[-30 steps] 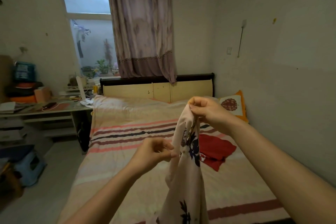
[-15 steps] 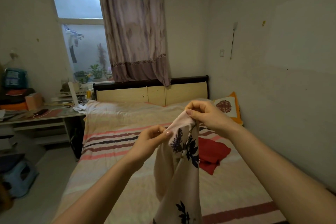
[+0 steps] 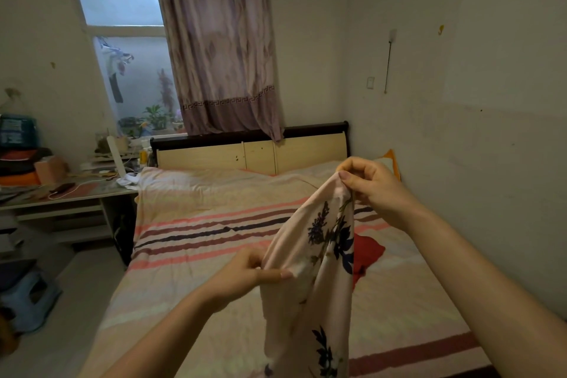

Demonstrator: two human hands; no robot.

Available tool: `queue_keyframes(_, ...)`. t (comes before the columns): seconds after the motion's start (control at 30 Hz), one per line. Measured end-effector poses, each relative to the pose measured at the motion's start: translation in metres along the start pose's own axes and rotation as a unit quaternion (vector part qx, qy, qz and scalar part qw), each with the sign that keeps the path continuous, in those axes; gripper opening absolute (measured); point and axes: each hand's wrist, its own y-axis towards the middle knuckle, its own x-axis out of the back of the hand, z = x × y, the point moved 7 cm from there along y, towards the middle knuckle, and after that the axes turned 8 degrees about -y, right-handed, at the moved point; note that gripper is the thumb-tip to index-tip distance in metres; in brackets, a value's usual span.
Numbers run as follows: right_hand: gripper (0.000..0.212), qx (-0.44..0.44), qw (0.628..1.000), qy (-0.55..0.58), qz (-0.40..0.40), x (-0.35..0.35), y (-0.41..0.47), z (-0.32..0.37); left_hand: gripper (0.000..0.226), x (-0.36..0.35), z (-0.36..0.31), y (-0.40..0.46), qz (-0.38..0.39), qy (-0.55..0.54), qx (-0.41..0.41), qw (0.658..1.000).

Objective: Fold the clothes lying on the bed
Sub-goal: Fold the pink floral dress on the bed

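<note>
A pale pink garment with dark blue flower prints [image 3: 310, 291] hangs in the air over the bed [image 3: 199, 224]. My right hand [image 3: 371, 187] pinches its top edge, raised to the right. Lower and to the left, my left hand [image 3: 245, 273] pinches another part of the same edge between thumb and fingers. The cloth stretches between both hands and drops out of the bottom of the view. A red garment [image 3: 366, 252] lies on the striped bedspread behind the hanging cloth, partly hidden by it.
The bed's wooden headboard [image 3: 251, 153] stands under a curtained window. An orange-edged pillow [image 3: 391, 159] leans at the right wall. A cluttered desk [image 3: 61, 190] and a blue stool [image 3: 30, 298] stand to the left of the bed.
My left hand has taken hold of the garment's edge and dropped lower. The cloth now spreads between both hands. The view has tilted slightly.
</note>
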Motion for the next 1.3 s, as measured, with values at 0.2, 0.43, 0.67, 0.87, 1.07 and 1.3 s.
queue_keyframes(0.2,0.020,-0.017,1.000,-0.004,-0.010,0.019,-0.003,-0.024,0.052,0.027,-0.007,-0.007,-0.052,-0.003,-0.044,0.998)
queue_keyframes(0.43,0.015,-0.036,0.977,-0.070,0.196,-0.009,-0.026,-0.049,0.014,0.049,-0.032,-0.008,-0.175,-0.089,-0.112,0.974)
queue_keyframes(0.67,0.011,-0.029,0.975,-0.108,0.191,-0.034,-0.033,-0.066,0.029,0.050,-0.035,-0.003,-0.187,-0.158,-0.070,0.967)
queue_keyframes(0.87,0.011,-0.009,0.979,-0.074,0.189,-0.049,-0.040,-0.066,0.020,0.052,-0.033,0.001,-0.207,-0.269,-0.058,0.939)
queue_keyframes(1.07,0.010,-0.010,0.941,-0.172,0.291,-0.079,-0.055,-0.076,0.014,0.061,-0.034,0.003,-0.239,-0.254,-0.035,0.937)
queue_keyframes(1.3,0.012,0.002,0.954,-0.194,0.230,-0.088,-0.049,-0.079,0.017,0.062,-0.044,0.001,-0.228,-0.262,-0.051,0.937)
